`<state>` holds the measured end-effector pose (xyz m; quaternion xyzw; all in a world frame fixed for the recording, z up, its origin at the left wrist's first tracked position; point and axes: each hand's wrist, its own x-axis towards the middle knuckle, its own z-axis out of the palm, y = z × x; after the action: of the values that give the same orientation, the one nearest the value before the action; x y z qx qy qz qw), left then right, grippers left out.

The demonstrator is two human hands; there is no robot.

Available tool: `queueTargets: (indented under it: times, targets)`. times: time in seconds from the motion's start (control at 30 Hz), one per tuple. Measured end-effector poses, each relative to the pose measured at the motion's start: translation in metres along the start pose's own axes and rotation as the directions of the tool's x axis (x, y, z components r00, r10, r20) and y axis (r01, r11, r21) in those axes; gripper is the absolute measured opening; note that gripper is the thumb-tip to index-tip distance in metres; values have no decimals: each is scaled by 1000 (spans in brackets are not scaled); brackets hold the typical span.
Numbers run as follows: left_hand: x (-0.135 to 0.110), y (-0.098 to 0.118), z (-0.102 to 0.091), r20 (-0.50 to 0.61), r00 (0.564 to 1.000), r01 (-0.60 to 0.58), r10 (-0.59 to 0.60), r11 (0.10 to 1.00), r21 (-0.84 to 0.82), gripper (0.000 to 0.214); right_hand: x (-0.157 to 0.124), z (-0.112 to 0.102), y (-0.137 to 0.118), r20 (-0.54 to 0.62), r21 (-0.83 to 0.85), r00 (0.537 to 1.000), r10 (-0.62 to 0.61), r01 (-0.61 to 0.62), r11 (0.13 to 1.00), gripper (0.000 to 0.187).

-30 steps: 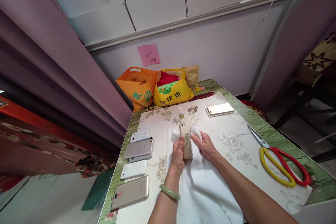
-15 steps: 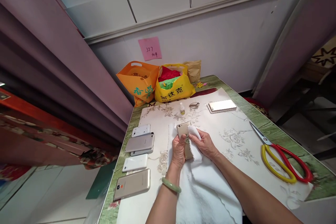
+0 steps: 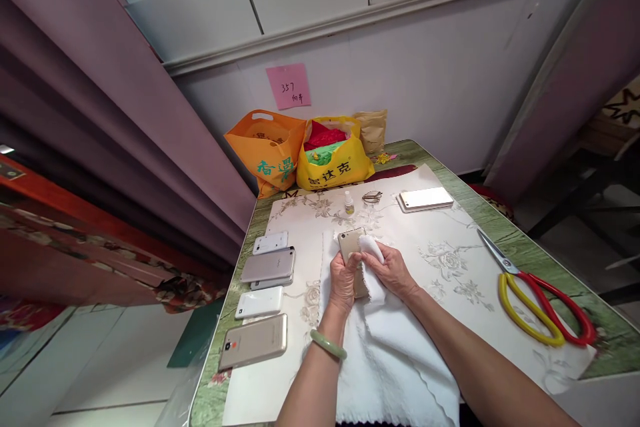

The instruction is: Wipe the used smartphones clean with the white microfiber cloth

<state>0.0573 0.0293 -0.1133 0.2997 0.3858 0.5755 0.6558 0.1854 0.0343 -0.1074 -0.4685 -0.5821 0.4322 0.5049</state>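
Observation:
My left hand is wrapped round a gold phone held back side up over the table's middle. My right hand pinches a fold of the white cloth and presses it against the phone's right edge. The rest of the cloth lies spread on the table under my forearms. A green bangle sits on my left wrist.
Several phones lie in a column at the table's left edge. Another phone, a small bottle and glasses lie farther back. Red and yellow scissors rest at the right. Orange and yellow bags stand against the wall.
The view has tilted a little, so everything sits slightly lower in the picture. My right hand with the cloth has shifted slightly along the phone; my left hand keeps its grip.

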Motion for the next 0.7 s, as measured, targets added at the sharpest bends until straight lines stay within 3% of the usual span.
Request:
queueTargets:
  times: [0.17, 0.3, 0.37, 0.5, 0.63, 0.7]
  targets:
    - [-2, 1, 2, -94, 993, -76, 75, 997, -7, 54, 1, 0, 0, -6, 74, 999, 46, -46, 996, 34]
    - [-2, 6, 4, -132, 988, -85, 86, 996, 11, 46, 3, 1, 0, -122, 235, 982, 142, -110, 966, 52]
    - [-3, 8, 5, -126, 990, -58, 58, 998, 3, 44, 5, 0, 1, -178, 344, 965, 195, -124, 931, 48]
    - [-5, 10, 6, -18, 1000, -19, 19, 1000, 17, 39, 11, -5, 6, -335, 392, 914, 228, -84, 916, 39]
    - [-6, 9, 5, 117, 993, 13, -24, 995, 98, 38, 16, -12, 9, -549, 365, 807, 219, -5, 931, 36]
    - [-5, 8, 4, 113, 993, 7, -18, 996, 93, 38, 16, -13, 8, -522, 276, 839, 154, -4, 961, 34]
